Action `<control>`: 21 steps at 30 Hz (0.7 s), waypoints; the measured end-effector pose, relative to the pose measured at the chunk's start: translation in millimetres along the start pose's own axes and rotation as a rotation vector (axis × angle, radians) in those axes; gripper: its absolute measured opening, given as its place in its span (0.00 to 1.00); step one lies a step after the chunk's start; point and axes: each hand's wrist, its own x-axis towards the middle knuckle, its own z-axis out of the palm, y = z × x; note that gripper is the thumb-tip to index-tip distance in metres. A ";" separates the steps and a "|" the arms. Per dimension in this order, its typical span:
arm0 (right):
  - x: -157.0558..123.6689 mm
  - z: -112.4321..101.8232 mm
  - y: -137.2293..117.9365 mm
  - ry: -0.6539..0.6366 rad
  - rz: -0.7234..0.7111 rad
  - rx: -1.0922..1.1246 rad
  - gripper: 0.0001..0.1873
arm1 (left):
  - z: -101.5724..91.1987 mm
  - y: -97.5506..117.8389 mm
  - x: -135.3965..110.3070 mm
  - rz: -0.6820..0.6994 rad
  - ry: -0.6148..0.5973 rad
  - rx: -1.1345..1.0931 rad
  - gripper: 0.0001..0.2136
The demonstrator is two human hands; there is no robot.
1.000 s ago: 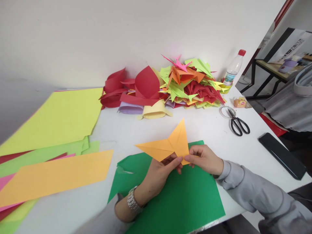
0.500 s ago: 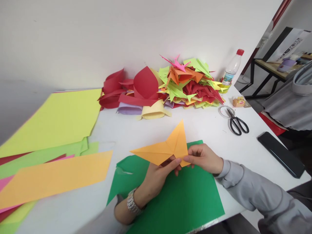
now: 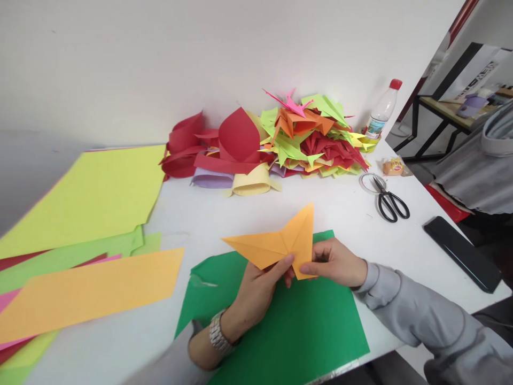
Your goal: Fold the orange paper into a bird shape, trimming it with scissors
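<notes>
A folded orange paper piece (image 3: 276,243) with two long pointed arms is held above the green sheet (image 3: 316,321). One point reaches left, the other upward. My left hand (image 3: 260,289), with a metal watch at its wrist, pinches the paper near its middle from below, thumb on top and fingers partly hidden behind. At the lower right corner my right hand (image 3: 336,262) grips the paper between thumb and fingers. Both hands are closed on the same piece.
Coloured paper sheets (image 3: 96,198) lie on the left. Red paper hats (image 3: 240,139) and a heap of folded paper shapes (image 3: 332,147) line the wall. Rightward are a plastic bottle (image 3: 380,112), a wrapped snack (image 3: 393,167), scissors (image 3: 388,200) and a black case (image 3: 460,254).
The orange paper has shifted slightly right and turned a little clockwise. My left thumb has moved up towards its centre fold, and my right hand still grips the lower right corner.
</notes>
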 end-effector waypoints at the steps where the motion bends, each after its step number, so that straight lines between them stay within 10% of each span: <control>1: 0.1 0.2 0.0 0.002 0.001 0.000 0.25 | -0.4 -1.0 -0.1 0.014 0.005 0.019 0.16; 21: 3.4 -6.5 2.6 0.238 -0.007 -0.113 0.30 | -4.2 3.9 4.0 0.005 -0.041 0.163 0.17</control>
